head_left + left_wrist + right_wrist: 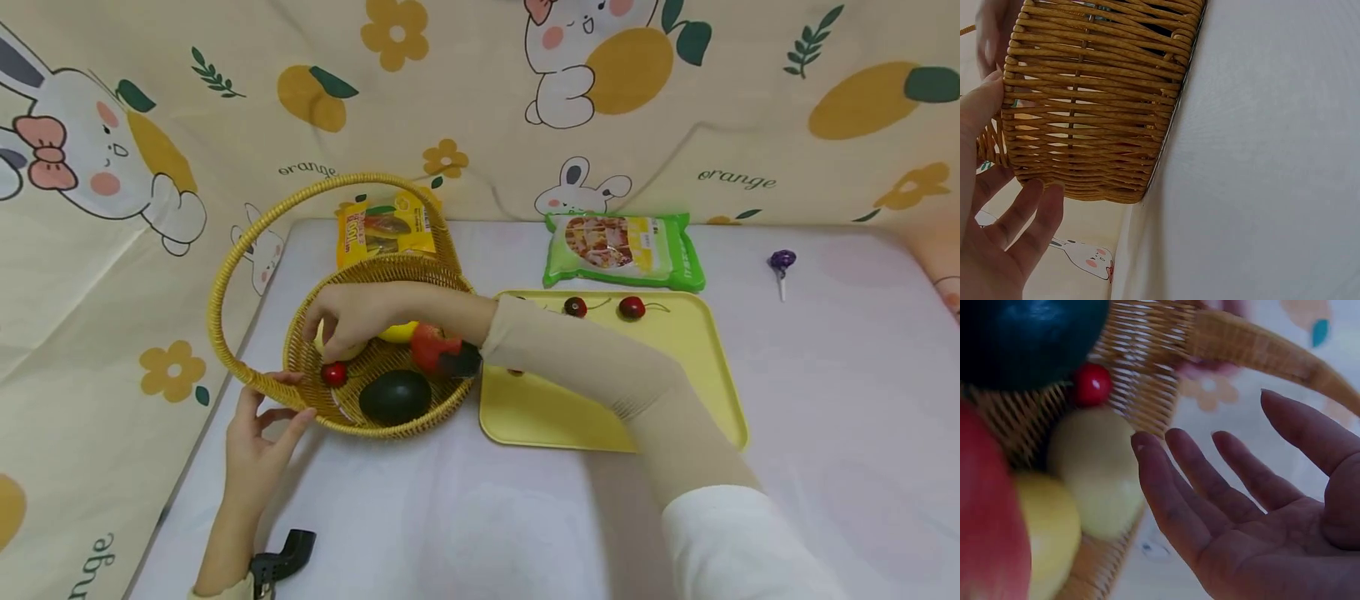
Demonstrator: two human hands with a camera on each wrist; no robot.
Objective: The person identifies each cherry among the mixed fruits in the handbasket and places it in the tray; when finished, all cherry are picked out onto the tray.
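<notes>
A wicker basket [408,430] with a tall arched handle [219,292] stands on the table. My left hand [258,437] grips its rim by the handle's base, thumb and fingers on either side of the weave [1085,112]. Inside the basket, my right hand [351,315] hovers over a pale yellow fruit [1094,469]. Its fingers are loosely bent and empty in the right wrist view, fingertips beside that fruit. Close by lie a red cherry [334,374], a dark green avocado-like fruit [395,397], a yellow fruit [399,332] and a red fruit [429,348].
Right of the basket is a yellow tray [555,425] bearing cherries [632,307], partly hidden under my right forearm. A green food packet [618,250] lies behind the tray, a yellow packet [386,227] behind the basket. Far right lies a purple lollipop [782,261].
</notes>
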